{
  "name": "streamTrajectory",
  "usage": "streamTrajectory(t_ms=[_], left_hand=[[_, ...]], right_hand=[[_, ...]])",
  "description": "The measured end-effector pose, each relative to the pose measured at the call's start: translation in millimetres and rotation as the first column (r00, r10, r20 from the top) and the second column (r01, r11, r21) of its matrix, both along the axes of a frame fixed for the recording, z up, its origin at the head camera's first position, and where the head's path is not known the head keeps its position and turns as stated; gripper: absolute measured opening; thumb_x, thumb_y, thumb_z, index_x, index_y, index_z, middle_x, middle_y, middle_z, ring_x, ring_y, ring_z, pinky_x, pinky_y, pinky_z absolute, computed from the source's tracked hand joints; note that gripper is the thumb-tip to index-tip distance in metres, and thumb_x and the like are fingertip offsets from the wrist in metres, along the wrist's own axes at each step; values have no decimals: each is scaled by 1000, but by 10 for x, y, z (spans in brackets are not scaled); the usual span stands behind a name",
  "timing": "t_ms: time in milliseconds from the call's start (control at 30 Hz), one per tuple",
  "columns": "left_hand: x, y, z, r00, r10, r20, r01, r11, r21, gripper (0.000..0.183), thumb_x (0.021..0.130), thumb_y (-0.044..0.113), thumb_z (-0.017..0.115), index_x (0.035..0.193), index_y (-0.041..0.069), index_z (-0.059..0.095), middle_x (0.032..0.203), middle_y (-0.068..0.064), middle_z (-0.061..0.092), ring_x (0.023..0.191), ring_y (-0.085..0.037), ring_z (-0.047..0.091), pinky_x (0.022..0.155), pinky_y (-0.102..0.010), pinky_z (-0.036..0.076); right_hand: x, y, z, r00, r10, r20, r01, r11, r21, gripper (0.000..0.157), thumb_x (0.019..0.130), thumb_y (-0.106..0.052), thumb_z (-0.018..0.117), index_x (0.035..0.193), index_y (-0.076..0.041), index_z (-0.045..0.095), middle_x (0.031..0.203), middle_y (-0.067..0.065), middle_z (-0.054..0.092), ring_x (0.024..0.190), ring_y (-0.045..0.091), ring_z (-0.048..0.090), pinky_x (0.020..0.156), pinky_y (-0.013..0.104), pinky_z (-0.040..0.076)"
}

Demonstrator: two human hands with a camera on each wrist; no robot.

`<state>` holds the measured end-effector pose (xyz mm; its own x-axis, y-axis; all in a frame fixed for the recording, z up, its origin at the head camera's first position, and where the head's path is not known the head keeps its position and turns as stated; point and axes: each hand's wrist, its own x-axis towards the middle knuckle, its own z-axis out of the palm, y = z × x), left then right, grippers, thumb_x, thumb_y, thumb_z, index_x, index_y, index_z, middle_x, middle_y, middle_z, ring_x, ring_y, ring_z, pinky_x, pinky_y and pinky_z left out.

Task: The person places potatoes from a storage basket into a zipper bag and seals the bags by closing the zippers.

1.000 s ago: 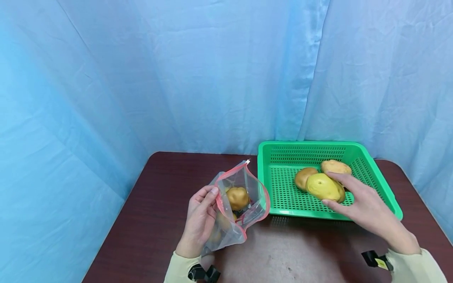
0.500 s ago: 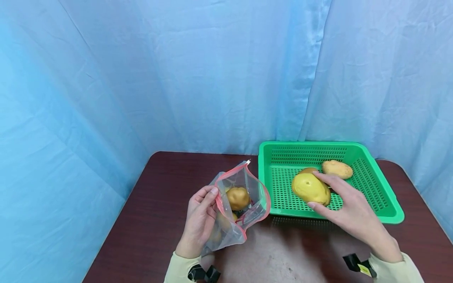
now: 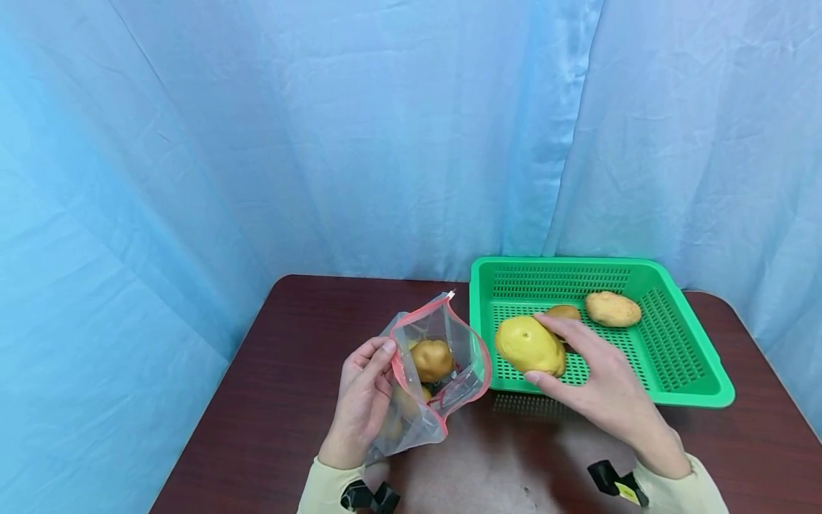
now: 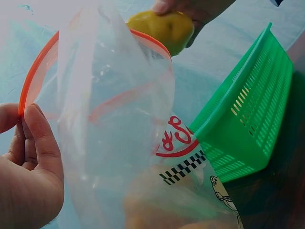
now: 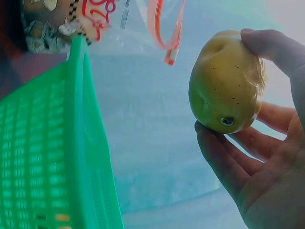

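Observation:
My left hand (image 3: 361,400) pinches the red-rimmed edge of a clear zip bag (image 3: 424,422), whose mouth gapes toward the right. Inside the bag lies a brown potato (image 3: 432,360), with more potatoes blurred through the plastic below it. A yellow potato (image 3: 528,345) is held between the thumb and fingers of my right hand (image 3: 604,385), raised over the left part of the green basket (image 3: 700,364). The right wrist view shows this potato (image 5: 228,81) lifted above the basket's rim. Two potatoes sit in the basket: a brown one (image 3: 564,312), partly hidden, and a pale one (image 3: 612,309).
The basket stands at the back right of the dark brown table (image 3: 289,343), its left side close to the bag's mouth. A blue curtain (image 3: 385,143) hangs behind and to the left of the table.
My right hand has carried the yellow potato leftward across the basket toward the bag, uncovering the pale potato. My left hand and the bag have stayed in place.

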<state>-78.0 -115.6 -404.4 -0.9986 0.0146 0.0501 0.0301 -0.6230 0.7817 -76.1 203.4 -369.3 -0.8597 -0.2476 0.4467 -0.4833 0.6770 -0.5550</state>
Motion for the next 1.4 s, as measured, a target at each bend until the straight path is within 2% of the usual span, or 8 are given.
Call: streamTrajectory(t_ms=[200, 367, 467, 700, 1000, 1200, 1400], left_hand=[[0, 4, -1, 1000, 2, 2, -2, 1000, 2, 19, 102, 0, 56, 95, 10, 71, 88, 2, 66, 79, -6, 65, 73, -18, 57], [2, 0, -3, 1000, 2, 8, -2, 1000, -3, 18, 103, 1, 57, 96, 10, 71, 88, 2, 66, 78, -5, 65, 73, -18, 57], [4, -5, -3, 1000, 1, 7, -1, 1000, -8, 17, 103, 2, 57, 96, 10, 71, 88, 2, 66, 78, -5, 64, 73, -18, 56], [8, -9, -6, 1000, -2, 1, 2, 1000, -10, 17, 103, 2, 57, 96, 10, 70, 87, 2, 66, 77, -5, 64, 72, -18, 56], [3, -13, -10, 1000, 6, 5, -6, 1000, -8, 18, 103, 1, 56, 96, 10, 70, 86, 2, 66, 76, -5, 64, 72, -18, 56], [5, -19, -11, 1000, 11, 8, -11, 1000, -10, 19, 102, 0, 56, 95, 10, 71, 86, 2, 66, 76, -5, 65, 73, -18, 57], [15, -24, 5, 999, 33, 20, -33, 999, -17, 20, 102, -1, 55, 94, 10, 71, 84, 2, 65, 74, -5, 64, 71, -18, 57]], right_hand=[[-7, -158, 22, 998, 52, -22, -53, 998, -34, 80, 76, -24, 94, 147, -22, 58, 137, -2, 65, 113, 12, 63, 89, 18, 48], [-18, -272, 38, 995, 93, -48, -95, 994, -48, 81, 75, -24, 94, 147, -21, 58, 136, -2, 65, 111, 13, 63, 87, 25, 53], [-30, -331, 40, 991, 116, -65, -120, 991, -61, 82, 73, -24, 95, 147, -21, 59, 137, -3, 65, 112, 13, 63, 88, 26, 52], [-47, -454, 38, 982, 172, -83, -180, 978, -104, 80, 74, -19, 94, 146, -18, 59, 136, -2, 65, 115, 15, 63, 94, 17, 48], [-54, -639, 28, 974, 213, -79, -221, 970, -101, 76, 77, -24, 92, 145, -16, 59, 135, -4, 64, 115, 15, 62, 93, 24, 51], [-66, -790, 5, 964, 247, -98, -254, 965, -62, 75, 80, -31, 91, 145, -13, 59, 135, -2, 64, 116, 16, 63, 89, 36, 56], [-65, -910, -12, 961, 260, -95, -263, 965, -17, 71, 83, -38, 88, 143, -13, 59, 134, 0, 64, 112, 16, 65, 84, 36, 58]])
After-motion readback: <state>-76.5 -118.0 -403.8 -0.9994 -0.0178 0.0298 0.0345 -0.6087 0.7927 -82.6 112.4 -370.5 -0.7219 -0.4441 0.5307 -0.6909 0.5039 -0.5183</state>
